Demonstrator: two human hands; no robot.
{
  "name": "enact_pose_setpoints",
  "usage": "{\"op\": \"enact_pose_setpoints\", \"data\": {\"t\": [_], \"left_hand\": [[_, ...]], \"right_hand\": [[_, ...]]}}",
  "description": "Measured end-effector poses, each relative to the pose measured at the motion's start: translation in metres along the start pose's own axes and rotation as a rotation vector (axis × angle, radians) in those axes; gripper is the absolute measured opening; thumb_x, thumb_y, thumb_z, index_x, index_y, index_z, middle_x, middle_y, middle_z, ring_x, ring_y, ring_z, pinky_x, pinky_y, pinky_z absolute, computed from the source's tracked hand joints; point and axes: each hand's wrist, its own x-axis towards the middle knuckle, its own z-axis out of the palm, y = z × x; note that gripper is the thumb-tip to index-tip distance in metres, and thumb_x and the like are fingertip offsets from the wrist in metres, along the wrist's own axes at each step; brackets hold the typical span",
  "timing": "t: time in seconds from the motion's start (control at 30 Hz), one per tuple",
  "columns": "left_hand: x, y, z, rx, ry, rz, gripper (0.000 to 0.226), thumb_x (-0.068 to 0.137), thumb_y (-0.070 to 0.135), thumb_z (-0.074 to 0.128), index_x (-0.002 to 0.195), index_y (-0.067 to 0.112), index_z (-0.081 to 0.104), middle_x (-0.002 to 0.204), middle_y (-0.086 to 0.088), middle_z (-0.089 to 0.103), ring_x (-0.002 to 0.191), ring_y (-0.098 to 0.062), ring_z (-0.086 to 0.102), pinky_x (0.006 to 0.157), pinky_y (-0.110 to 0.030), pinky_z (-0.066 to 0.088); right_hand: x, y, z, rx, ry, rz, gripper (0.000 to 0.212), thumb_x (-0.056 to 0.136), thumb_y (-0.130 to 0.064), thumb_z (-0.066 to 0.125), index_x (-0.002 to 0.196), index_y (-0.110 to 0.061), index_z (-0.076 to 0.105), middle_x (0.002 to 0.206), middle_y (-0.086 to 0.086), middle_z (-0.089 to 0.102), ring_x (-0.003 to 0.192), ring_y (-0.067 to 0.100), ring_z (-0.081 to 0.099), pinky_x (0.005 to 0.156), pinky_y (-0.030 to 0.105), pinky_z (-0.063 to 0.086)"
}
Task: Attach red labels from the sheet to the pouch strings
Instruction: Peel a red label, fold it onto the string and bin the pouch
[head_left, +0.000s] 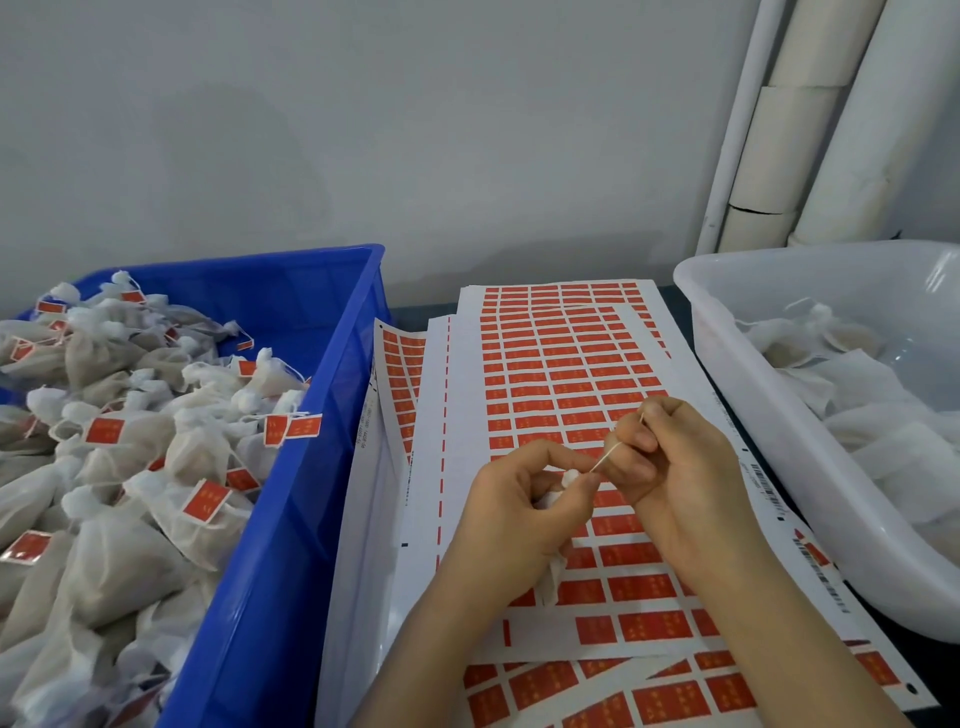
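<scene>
My left hand (519, 512) grips the pouch (570, 478) and my right hand (680, 478) pinches its string (612, 451) taut, so I'd lay that string straight across 1 red label (582, 435) on the sheet (561, 374).

A plain, pale grey wall (363, 130) fills the upper half of the view, smooth and bare, with a faint darker smudge toward its left side. In the upper right corner, several pipes lean slightly as they run up the wall: a thin white pipe (737, 130), and beside it two thick cream pipes (779, 156) in wrapped sections, one with a dark crack at a seam low down. Below the wall, a narrow strip of dark surface (675, 312) shows. The light is soft and even, without hard shadows.
</scene>
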Motion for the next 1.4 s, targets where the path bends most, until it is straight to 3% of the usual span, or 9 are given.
{"op": "enact_pose_setpoints", "data": {"t": [0.17,0.37,0.53,0.7,0.8,0.93,1.1,1.27,1.4], "left_hand": [[-0.001,0.001,-0.004,0.033,0.058,-0.108,0.016,0.090,0.031,0.058,0.074,0.033,0.061,0.059,0.008,0.064,0.049,-0.006,0.059,0.046,-0.009,0.046],[0.002,-0.003,-0.019,-0.006,0.009,-0.299,0.022,0.095,0.027,0.052,0.082,0.020,0.067,0.086,0.029,0.068,0.083,0.014,0.061,0.050,-0.001,0.042],[0.003,-0.003,-0.032,-0.045,0.022,-0.327,0.028,0.096,0.025,0.051,0.072,0.026,0.065,0.079,0.033,0.066,0.079,0.018,0.060,0.050,-0.003,0.044],[0.005,-0.004,-0.047,0.079,0.218,-0.305,0.035,0.095,0.008,0.043,0.071,0.021,0.065,0.064,0.014,0.067,0.058,-0.006,0.065,0.043,-0.015,0.047],[0.002,-0.005,-0.046,0.219,0.236,-0.289,0.033,0.095,0.012,0.045,0.074,0.027,0.066,0.069,0.014,0.066,0.065,-0.012,0.065,0.046,-0.020,0.050],[0.002,0.005,-0.040,0.097,0.044,-0.214,0.025,0.094,0.027,0.053,0.079,0.040,0.066,0.076,0.020,0.070,0.076,0.000,0.067,0.048,-0.013,0.048],[0.001,0.012,-0.039,-0.046,-0.055,-0.135,0.012,0.072,0.041,0.062,0.080,0.036,0.070,0.069,0.010,0.072,0.062,-0.007,0.069,0.055,-0.011,0.051],[0.000,0.013,-0.043,-0.058,-0.041,-0.269,0.010,0.077,0.038,0.065,0.073,0.033,0.072,0.068,0.003,0.072,0.037,-0.006,0.054,0.038,-0.015,0.043],[0.003,0.003,-0.054,0.013,0.162,-0.476,0.011,0.088,0.029,0.062,0.091,0.020,0.068,0.072,0.009,0.073,0.031,-0.006,0.047,0.039,-0.015,0.042]], "right_hand": [[-0.003,0.000,-0.001,-0.163,-0.033,-0.067,0.025,0.100,-0.018,0.037,0.079,-0.014,0.051,0.060,0.001,0.053,0.045,0.010,0.043,0.055,0.021,0.044],[-0.004,0.003,-0.005,-0.834,-0.047,-0.376,0.021,0.087,-0.040,0.040,0.082,-0.027,0.055,0.068,-0.010,0.062,0.057,0.007,0.059,0.057,0.011,0.050],[-0.001,0.006,-0.010,-1.035,0.013,-0.453,0.012,0.090,-0.033,0.047,0.079,-0.034,0.050,0.069,-0.016,0.058,0.066,0.002,0.058,0.052,0.005,0.042],[-0.004,0.018,-0.004,-1.236,-0.080,-0.488,0.024,0.094,-0.022,0.047,0.076,-0.037,0.041,0.080,-0.027,0.048,0.074,-0.005,0.051,0.057,0.001,0.036],[-0.004,0.025,0.001,-1.308,-0.131,-0.492,0.019,0.095,-0.022,0.045,0.082,-0.036,0.040,0.081,-0.027,0.042,0.075,-0.004,0.049,0.059,0.002,0.033],[-0.007,0.027,0.006,-1.341,-0.179,-0.537,0.012,0.094,-0.025,0.045,0.087,-0.033,0.040,0.084,-0.024,0.040,0.073,-0.004,0.048,0.058,0.001,0.033],[-0.013,0.026,0.010,-1.229,-0.165,-0.708,0.008,0.090,-0.019,0.050,0.087,-0.026,0.046,0.080,-0.015,0.048,0.068,0.000,0.049,0.059,0.004,0.035],[-0.015,0.023,0.011,-1.160,-0.096,-0.665,0.005,0.089,-0.024,0.049,0.089,-0.029,0.048,0.080,-0.029,0.044,0.072,-0.004,0.052,0.060,0.003,0.040],[-0.014,0.025,0.012,-1.186,-0.138,-0.286,0.034,0.080,-0.050,0.057,0.110,-0.048,0.041,0.109,-0.032,0.048,0.107,0.001,0.053,0.078,0.006,0.043]]}}
